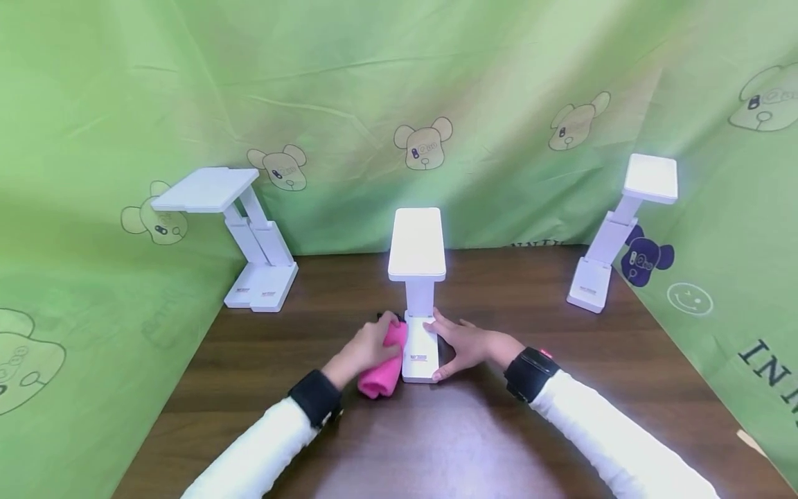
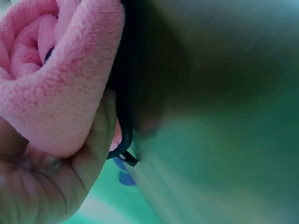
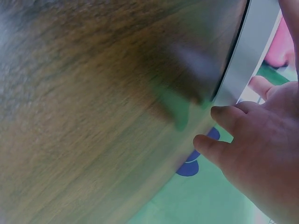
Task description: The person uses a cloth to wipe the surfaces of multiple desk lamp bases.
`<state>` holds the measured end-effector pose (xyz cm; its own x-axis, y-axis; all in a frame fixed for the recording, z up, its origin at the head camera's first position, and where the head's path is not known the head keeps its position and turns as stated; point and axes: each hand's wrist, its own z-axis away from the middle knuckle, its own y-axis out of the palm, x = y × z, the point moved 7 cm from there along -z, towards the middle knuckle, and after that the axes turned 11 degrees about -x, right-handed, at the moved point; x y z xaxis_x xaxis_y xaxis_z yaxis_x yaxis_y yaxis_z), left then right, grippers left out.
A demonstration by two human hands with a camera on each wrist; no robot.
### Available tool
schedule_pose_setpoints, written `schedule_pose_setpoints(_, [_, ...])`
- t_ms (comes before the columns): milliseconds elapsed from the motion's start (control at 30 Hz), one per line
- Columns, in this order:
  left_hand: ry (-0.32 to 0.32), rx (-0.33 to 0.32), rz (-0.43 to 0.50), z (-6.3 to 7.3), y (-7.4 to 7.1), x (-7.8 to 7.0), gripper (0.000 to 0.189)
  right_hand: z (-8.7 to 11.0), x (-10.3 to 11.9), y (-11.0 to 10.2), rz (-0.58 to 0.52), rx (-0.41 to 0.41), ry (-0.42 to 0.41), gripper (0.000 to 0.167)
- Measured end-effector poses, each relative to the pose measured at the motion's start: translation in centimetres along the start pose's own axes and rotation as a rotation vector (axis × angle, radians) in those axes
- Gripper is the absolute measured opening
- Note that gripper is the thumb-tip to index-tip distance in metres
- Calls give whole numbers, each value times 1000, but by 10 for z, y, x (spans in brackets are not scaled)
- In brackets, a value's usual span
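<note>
My left hand [image 1: 373,344] grips a folded pink towel [image 1: 382,378] beside the left edge of the middle desk lamp's base. The left wrist view shows the fuzzy towel [image 2: 65,93] in the curled fingers, with a thin black loop [image 2: 124,126] behind them. My right hand [image 1: 467,343] holds the base of the white desk lamp [image 1: 420,346] from the right, thumb at its near corner and a finger over its top. Up close in the right wrist view, the hand [image 3: 261,144] lies against the lamp base's side [image 3: 245,51]. The lamp stands upright with its panel lit.
A white lamp [image 1: 274,242] with a wide panel stands at the back left of the wooden table [image 1: 299,367]. Another lit lamp [image 1: 607,239] is at the back right. A green printed curtain [image 1: 349,76] hangs behind and along the sides.
</note>
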<state>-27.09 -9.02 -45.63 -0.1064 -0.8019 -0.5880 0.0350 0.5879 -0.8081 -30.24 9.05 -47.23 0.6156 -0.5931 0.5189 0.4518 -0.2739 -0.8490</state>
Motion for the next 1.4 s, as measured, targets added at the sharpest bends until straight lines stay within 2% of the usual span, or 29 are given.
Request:
schedule_pose_setpoints(100, [-37, -41, -33, -31, -5, 7, 41, -3, 0, 0, 2, 3, 1, 115])
schedule_pose_setpoints(167, [-57, -66, -61, -46, -8, 10, 41, -5, 0, 0, 12, 7, 1, 115])
schedule_pose_setpoints(233, [-77, -75, -72, -54, -9, 10, 42, -5, 0, -1, 11, 4, -7, 116])
schedule_pose_setpoints(300, [-77, -62, -85, -55, -8, 9, 43, -5, 0, -1, 16, 5, -11, 116])
schedule_pose_setpoints(367, [-62, -30, -87, -48, -5, 4, 43, -3, 0, -1, 7, 4, -12, 115])
schedule_pose_setpoints(433, [-26, 12, -89, -34, -3, -3, 44, -2, 0, -2, 2, -3, -12, 115])
schedule_pose_setpoints(600, [109, 106, -115, 20, 1, -21, 51, 0, -1, 0, 12, -14, -8, 115])
schedule_pose_setpoints(700, [176, 137, -145, 51, 3, -26, 53, 0, -1, 3, 3, -8, -7, 115])
schedule_pose_setpoints(767, [193, 139, -145, 63, 3, -28, 53, -1, 0, 4, -2, -8, -7, 115])
schedule_pose_setpoints(800, [191, 136, -136, 64, 3, -27, 52, -1, 0, 4, -1, -9, -7, 115])
schedule_pose_setpoints(833, [190, 125, -124, 62, 2, -26, 50, -2, 0, 3, -2, -10, -8, 115])
schedule_pose_setpoints(900, [164, 103, -94, 48, -1, -20, 46, -4, 0, 2, 3, -13, -17, 114])
schedule_pose_setpoints(1000, [113, 59, -72, 16, -4, -8, 44, -4, 1, 2, 4, -10, -27, 114])
schedule_pose_setpoints(1100, [70, 14, -95, -18, -7, 2, 44, -5, 2, 1, -2, -3, -32, 114])
schedule_pose_setpoints(1200, [38, 3, -131, -41, -9, 6, 50, -6, 2, 0, -14, 7, -28, 115])
schedule_pose_setpoints(1300, [4, 27, -140, -46, -7, 4, 56, -5, 2, -2, -23, 4, -22, 115])
schedule_pose_setpoints(1400, [16, 72, -137, -33, -4, -2, 57, -3, 1, -2, -19, 3, -9, 114])
